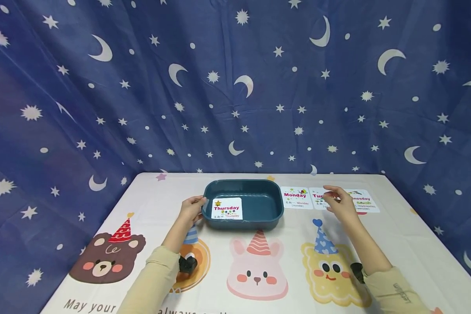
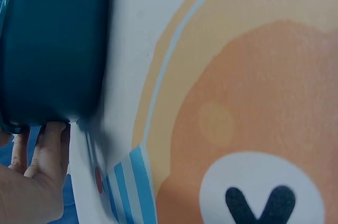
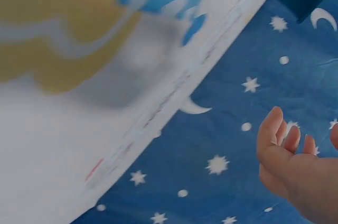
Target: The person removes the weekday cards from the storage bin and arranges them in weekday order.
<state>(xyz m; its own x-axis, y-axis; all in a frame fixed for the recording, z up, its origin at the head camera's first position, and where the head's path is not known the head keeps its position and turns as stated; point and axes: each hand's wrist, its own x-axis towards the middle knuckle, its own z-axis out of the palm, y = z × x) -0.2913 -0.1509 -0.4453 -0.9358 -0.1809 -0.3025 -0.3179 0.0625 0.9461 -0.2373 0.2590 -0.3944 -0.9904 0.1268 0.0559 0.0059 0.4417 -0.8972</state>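
A dark teal rectangular bin [image 1: 239, 224] stands at the back middle of the table, and my left hand [image 1: 190, 210] grips its left end at the rim. In the left wrist view, the fingers of the left hand [image 2: 39, 176] lie against the bin's outer end wall. Inside the bin is a white Thursday card [image 1: 226, 208], face up. To its right, a Monday card [image 1: 296, 198], a Tuesday card [image 1: 318, 203] and a Wednesday card [image 1: 366, 201] lie in a row. Over the last two is my right hand [image 1: 340, 204], fingers loosely bent, holding nothing; it partly hides them.
The white tablecloth [image 1: 408, 244] carries printed cartoon animals and lettering. A blue curtain [image 1: 235, 109] with moons and stars hangs along the table's back and sides. Dark wrist straps [image 1: 187, 264] sit on both arms.
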